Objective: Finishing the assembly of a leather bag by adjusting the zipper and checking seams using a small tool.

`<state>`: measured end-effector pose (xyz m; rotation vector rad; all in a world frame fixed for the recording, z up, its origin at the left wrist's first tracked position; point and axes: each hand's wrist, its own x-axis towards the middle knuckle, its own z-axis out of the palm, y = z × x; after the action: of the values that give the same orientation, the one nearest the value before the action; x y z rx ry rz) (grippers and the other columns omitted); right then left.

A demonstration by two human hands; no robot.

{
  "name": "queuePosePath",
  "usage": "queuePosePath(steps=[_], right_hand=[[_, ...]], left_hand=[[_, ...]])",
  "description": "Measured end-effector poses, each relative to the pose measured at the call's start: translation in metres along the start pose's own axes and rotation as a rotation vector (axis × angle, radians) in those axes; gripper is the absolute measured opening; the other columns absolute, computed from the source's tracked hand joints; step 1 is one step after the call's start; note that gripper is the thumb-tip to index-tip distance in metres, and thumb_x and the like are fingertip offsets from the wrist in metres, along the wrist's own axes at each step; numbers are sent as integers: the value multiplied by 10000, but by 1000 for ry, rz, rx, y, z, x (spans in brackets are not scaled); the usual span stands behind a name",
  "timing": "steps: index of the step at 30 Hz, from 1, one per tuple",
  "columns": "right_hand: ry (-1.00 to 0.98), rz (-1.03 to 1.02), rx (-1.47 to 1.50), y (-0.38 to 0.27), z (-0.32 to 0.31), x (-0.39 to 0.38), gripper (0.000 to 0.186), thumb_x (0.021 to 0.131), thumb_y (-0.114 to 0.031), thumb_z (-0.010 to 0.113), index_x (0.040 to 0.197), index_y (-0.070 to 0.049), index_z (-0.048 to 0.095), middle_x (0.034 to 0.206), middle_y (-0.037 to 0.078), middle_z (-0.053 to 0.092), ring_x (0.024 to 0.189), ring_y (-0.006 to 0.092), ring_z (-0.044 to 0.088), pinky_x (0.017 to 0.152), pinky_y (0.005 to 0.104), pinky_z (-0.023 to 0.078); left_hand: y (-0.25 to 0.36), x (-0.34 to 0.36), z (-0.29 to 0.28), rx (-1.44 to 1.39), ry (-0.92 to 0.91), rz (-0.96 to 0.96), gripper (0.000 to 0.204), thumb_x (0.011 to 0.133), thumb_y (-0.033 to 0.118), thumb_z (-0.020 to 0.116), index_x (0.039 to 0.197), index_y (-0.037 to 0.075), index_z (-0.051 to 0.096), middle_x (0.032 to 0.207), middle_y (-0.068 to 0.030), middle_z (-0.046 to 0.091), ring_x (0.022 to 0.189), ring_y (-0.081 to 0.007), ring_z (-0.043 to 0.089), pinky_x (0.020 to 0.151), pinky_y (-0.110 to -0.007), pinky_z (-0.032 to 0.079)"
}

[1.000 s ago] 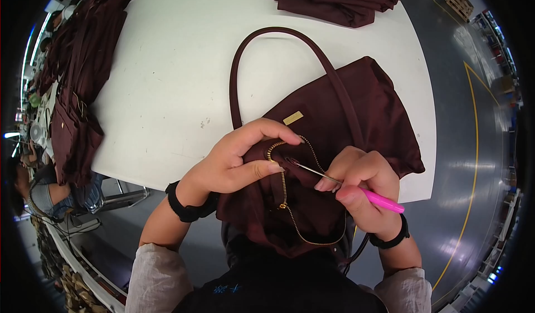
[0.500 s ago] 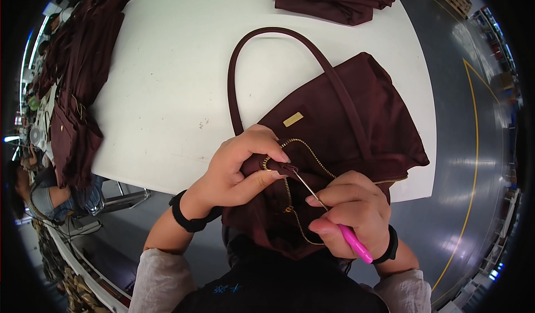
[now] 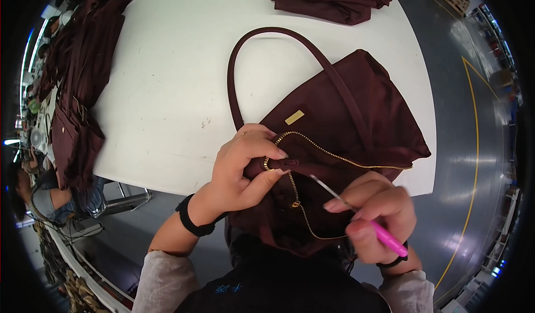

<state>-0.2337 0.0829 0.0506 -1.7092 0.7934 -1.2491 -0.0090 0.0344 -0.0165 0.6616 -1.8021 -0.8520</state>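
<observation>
A dark maroon tote bag [image 3: 384, 107] lies on the white table, with a gold metal plate [image 3: 294, 117] on its front and its long strap [image 3: 278, 30] looped upward. Its gold-toothed zipper [image 3: 334, 156] gapes apart, the slider [image 3: 295, 204] sitting along the lower tooth row. Between thumb and fingers, my left hand [image 3: 241, 171] pinches the folded zipper end, where a small slot-like spot in the fabric shows. My right hand [image 3: 382, 215] grips a thin metal-shafted tool with a pink handle [image 3: 392, 240]; its tip is off that spot, and its exact kind is unclear.
More maroon bags [image 3: 334, 0] are piled at the table's far edge. Others hang over its left side [image 3: 83, 107]. A seated person [image 3: 56, 193] is at the far left beside a metal-legged stool [image 3: 125, 199]. On the right, a grey floor [image 3: 457, 173] carries yellow lines.
My right hand has drawn the tool back, down and to the right, away from the pinched zipper end. The zipper's upper row now stretches further right; my left hand stays nearly still.
</observation>
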Motion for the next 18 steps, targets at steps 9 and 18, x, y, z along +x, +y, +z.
queuePosePath(steps=[9, 18], right_hand=[[361, 441, 240, -59, 1, -34, 327, 833, -209, 704, 884, -64, 415, 781, 198, 648, 637, 205, 621, 608, 292, 526], [407, 19, -43, -9, 44, -25, 263, 688, 69, 724, 825, -58, 540, 768, 88, 682, 599, 184, 652, 539, 239, 505]], left_hand=[[20, 2, 5, 428, 84, 210, 361, 597, 63, 762, 909, 59, 581, 720, -72, 567, 627, -217, 560, 775, -433, 523], [31, -2, 23, 565, 104, 314, 420, 555, 25, 788, 906, 56, 560, 755, -65, 572, 646, -218, 571, 736, -416, 517]])
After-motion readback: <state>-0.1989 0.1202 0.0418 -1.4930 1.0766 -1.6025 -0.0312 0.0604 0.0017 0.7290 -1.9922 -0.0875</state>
